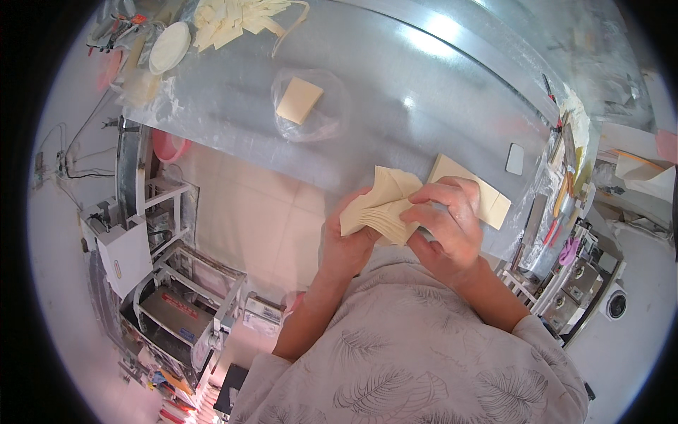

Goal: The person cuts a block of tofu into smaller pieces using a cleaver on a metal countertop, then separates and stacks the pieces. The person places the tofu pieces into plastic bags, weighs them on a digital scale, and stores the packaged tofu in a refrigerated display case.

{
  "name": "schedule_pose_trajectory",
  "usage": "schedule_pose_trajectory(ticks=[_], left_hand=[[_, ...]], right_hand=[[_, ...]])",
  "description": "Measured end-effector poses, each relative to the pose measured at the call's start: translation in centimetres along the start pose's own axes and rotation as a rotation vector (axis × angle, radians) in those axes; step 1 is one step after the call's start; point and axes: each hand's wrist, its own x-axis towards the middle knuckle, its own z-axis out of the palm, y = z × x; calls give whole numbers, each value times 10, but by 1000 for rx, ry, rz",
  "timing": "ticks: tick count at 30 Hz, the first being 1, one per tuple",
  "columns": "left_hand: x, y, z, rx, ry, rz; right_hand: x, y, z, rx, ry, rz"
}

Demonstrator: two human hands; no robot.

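Note:
My left hand [347, 241] grips a stack of thin, pale yellow dough wrappers [378, 204] from below and the left side, just off the near edge of the steel table. The stack is bent, and its layers fan apart along the near edge. My right hand [450, 220] holds the stack's right side, thumb beneath and fingertips on the top sheets. Behind that hand, more stacked wrappers [490, 204] lie on the table, partly covered by it. Farther back, a square block of wrappers [299, 100] rests on a clear plastic bag [323, 130].
The steel worktop [222, 106] bears flour patches. Dough strips [233, 24] and a round white disc [169, 47] lie at the back left. A white rectangular piece [515, 159], a flat blade [532, 222] and other tools line the right edge. A metal machine [175, 312] stands lower left.

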Motion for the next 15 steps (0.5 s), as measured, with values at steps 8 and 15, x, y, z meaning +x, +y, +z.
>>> schedule_pose_trajectory(ticks=[8,15], left_hand=[[8,0,3,-55,71,-67],[13,-16,-14,-196,139,-90]], right_hand=[[-3,12,14,-57,-93,25],[-3,25,28,-70,-266,92]])
